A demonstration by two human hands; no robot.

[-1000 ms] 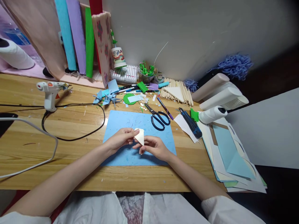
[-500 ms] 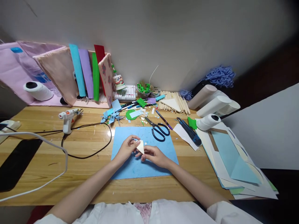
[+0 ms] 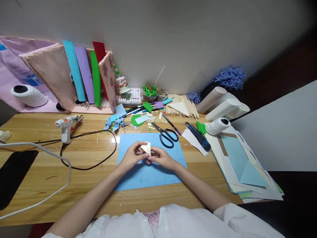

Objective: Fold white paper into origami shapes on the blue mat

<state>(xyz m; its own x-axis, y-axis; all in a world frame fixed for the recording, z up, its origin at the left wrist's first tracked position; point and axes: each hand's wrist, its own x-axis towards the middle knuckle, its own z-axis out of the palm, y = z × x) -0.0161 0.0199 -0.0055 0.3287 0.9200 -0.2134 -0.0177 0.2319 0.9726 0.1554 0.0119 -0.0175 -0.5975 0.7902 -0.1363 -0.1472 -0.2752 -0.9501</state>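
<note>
Both my hands meet over a light blue paper sheet in the middle of the wooden desk. Between them is a small cream folded paper piece, held just above the sheet. My left hand pinches its left edge with thumb and fingers. My right hand grips its lower right side with curled fingers. Black-handled scissors lie on the sheet's far right corner, a short way beyond my right hand.
A glue gun with a looping black cord stands at the left. Coloured paper rolls, markers, wooden sticks and scraps crowd the back. A craft knife, white rolls and stacked paper sheets lie at the right.
The view tilted up and back from the desk, showing more wall. My hands stayed together on the cream piece, turning it slightly; its shape looks more folded now.
</note>
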